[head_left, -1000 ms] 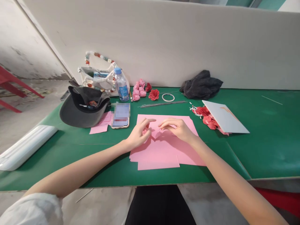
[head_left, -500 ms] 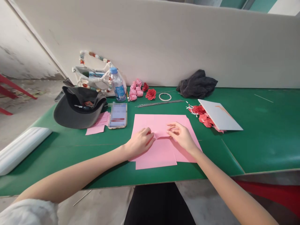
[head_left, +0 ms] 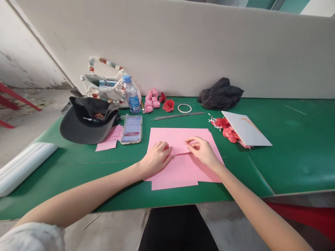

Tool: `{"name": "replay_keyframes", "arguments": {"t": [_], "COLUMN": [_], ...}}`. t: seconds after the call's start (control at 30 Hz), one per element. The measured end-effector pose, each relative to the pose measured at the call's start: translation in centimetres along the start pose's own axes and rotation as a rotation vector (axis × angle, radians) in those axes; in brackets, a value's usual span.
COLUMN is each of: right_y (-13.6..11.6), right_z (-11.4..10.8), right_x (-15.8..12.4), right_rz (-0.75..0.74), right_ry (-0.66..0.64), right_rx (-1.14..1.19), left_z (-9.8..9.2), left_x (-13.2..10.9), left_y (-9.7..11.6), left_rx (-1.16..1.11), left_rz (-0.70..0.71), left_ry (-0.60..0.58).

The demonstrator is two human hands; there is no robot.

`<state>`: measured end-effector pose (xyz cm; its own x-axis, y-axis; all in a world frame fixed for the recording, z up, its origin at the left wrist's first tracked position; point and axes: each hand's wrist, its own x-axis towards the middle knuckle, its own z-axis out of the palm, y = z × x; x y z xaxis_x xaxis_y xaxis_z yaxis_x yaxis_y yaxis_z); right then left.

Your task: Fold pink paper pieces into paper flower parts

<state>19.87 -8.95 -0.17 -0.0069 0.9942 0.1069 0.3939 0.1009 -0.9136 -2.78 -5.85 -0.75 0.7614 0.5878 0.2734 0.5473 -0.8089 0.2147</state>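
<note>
Pink paper sheets lie overlapping on the green table in front of me. A smaller piece of pink paper is between my hands, its near edge slightly raised. My left hand rests on the sheets with curled fingers, pinching the small piece's left end. On the other end, my right hand has thumb and fingertips closed around the paper. The exact fold under the fingers is hard to make out, pink against pink.
Behind the sheets lie thin wires, a white tape ring and paper flowers. A phone, a cap and a bottle stand left. Red flowers under a white board lie right.
Both hands stay at nearly the same spot on the small paper. My right fingers have shifted very slightly to the left.
</note>
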Motion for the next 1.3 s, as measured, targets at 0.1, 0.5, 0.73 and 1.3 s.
{"name": "replay_keyframes", "arguments": {"t": [0.1, 0.5, 0.73, 1.3], "right_y": [0.10, 0.39, 0.20, 0.81], "right_z": [-0.03, 0.20, 0.31, 0.86], "right_x": [-0.14, -0.39, -0.64, -0.97], "right_rz": [-0.007, -0.038, -0.038, -0.102], "right_ry": [-0.005, -0.027, -0.009, 0.027], "right_rx": [-0.009, -0.025, -0.018, -0.055], "left_z": [0.10, -0.20, -0.11, -0.18], "left_x": [0.02, 0.08, 0.16, 0.21], "left_y": [-0.10, 0.57, 0.34, 0.58], "left_rx": [0.014, 0.110, 0.155, 0.219], "left_rz": [0.006, -0.004, 0.027, 0.049], "left_ry": [-0.007, -0.065, -0.093, -0.119]}}
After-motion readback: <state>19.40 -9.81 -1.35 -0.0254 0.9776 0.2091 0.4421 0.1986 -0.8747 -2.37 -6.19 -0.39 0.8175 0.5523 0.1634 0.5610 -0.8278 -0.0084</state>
